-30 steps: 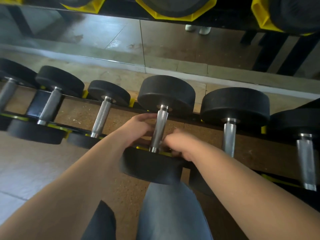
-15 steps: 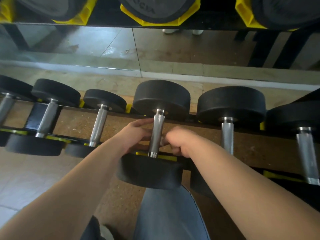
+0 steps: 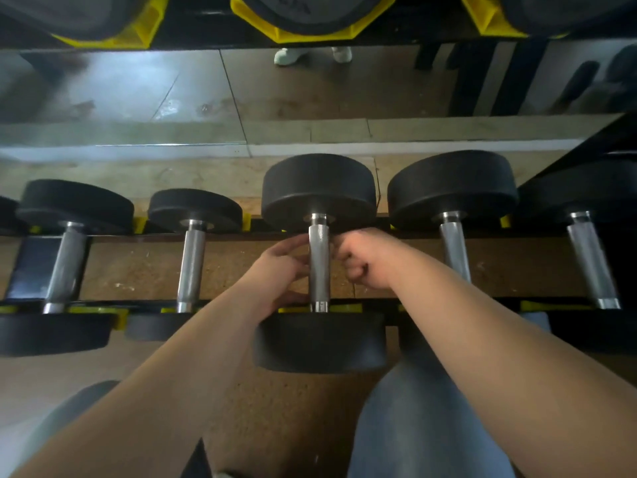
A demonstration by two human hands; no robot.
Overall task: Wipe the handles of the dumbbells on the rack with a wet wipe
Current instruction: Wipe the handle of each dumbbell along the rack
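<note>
— Dumbbells [image 3: 319, 260] on the lower rack [image 3: 220, 303]: which handle are we at?

— The middle one [image 3: 319, 267]. It lies across the rails, straight ahead, with a hand on each side of the bar.

— Gripping it?

— The left hand [image 3: 281, 267] is spread, fingers touching the bar's left side. The right hand [image 3: 362, 260] is curled into a fist pressed against the right side — not wrapped around it.

— And the wipe?

— I can't see it; perhaps balled inside that fist, but that's a guess.

— Progress?

— Hard to judge. No handle looks wet or marked, so which are done can't be told — two bars lie left, two right, plus the upper tier.
</note>
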